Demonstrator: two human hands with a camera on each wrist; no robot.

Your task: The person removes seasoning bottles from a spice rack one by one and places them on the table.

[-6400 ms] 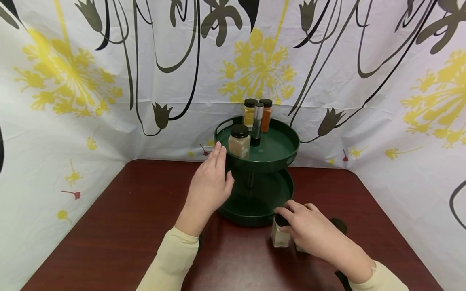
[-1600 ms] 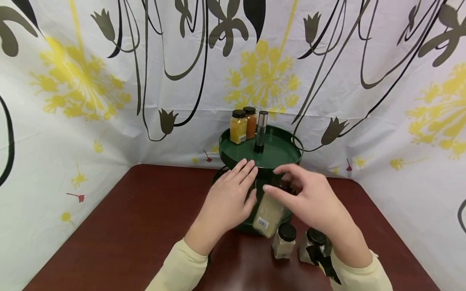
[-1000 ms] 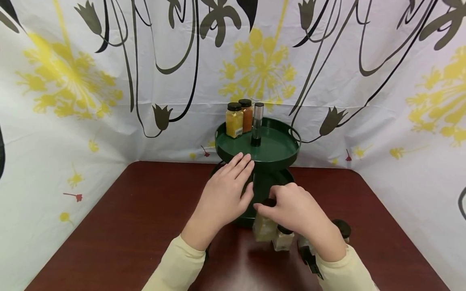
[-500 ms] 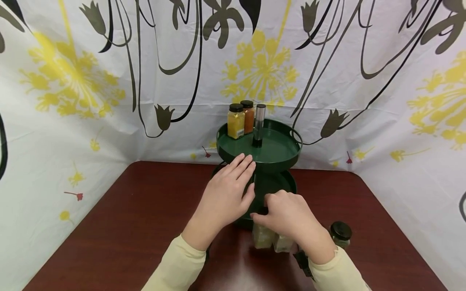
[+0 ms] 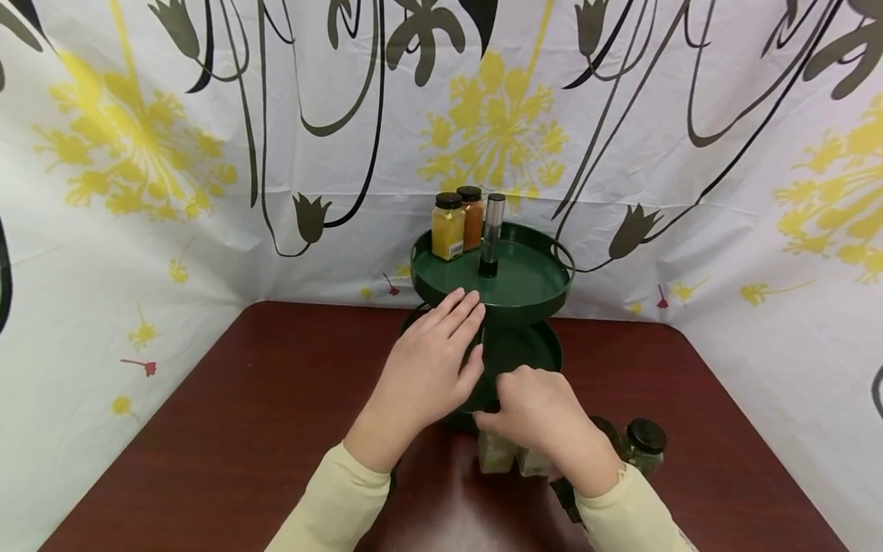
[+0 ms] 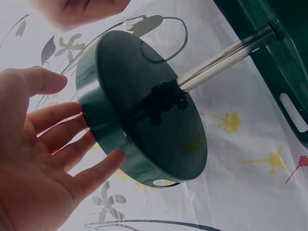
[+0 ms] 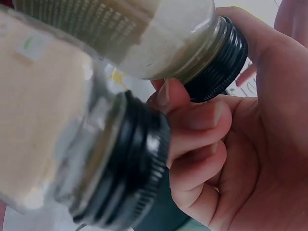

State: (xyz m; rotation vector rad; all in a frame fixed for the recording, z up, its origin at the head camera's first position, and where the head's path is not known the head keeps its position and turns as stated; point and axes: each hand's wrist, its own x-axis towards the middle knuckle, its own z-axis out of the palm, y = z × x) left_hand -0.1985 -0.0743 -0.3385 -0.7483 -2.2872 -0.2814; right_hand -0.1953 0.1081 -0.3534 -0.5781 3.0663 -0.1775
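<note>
A green two-tier turntable stand has an upper tray [image 5: 534,284] and a lower tray [image 5: 527,353]. My left hand [image 5: 428,376] touches the upper tray's rim with its fingertips, fingers extended; the left wrist view shows this from below. My right hand [image 5: 538,406] grips a glass spice jar [image 5: 495,452] of pale powder by its black lid [image 7: 219,60]. This jar stands upright on the table before the stand. Close beside it is another pale jar [image 5: 534,462], partly hidden by my right hand. A yellow spice jar [image 5: 448,228] and an orange spice jar [image 5: 472,220] stand on the upper tray.
Right of my right wrist stand a jar with green contents [image 5: 645,446] and another black-lidded jar [image 5: 605,428], mostly hidden. A clear post [image 5: 491,234] rises from the upper tray. A patterned cloth [image 5: 331,176] hangs behind the dark red table [image 5: 207,429].
The upper tray has turned, carrying the yellow and orange jars leftward. My right hand has brought the pale jar from the upper tray down to the table, beside the other pale jar.
</note>
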